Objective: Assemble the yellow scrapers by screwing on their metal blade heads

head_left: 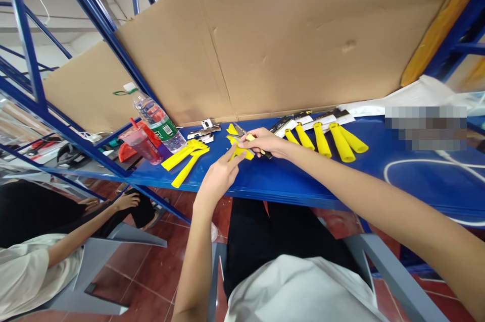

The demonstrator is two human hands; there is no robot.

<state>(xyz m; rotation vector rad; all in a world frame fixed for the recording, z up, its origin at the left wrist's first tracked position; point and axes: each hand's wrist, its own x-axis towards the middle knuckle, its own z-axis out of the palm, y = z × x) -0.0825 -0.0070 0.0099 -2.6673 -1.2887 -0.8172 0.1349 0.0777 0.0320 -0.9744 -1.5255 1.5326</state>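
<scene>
1. head view, hands: my l hand [219,176] is mostly closed, thumb + finger pinching a yellow piece [247,155] just above the blue table [288,194]. my r hand [265,142] is curled round a metal tool [250,137] w/ pale yellow + black parts, prob. scissors; its fingertips are right by that piece.
2. head view, around: flat yellow bits [176,159] lie to the l, near a bottle [161,120] + pink cup [143,144]; yellow tubes [322,140] sit in a row to the r.
3. step in hand, my guess: working the tool at the piece. can't tell if the blade touches it.
4. next move calls for a steady l pinch, fingertips kept clear of metal, + r grip firm.
</scene>
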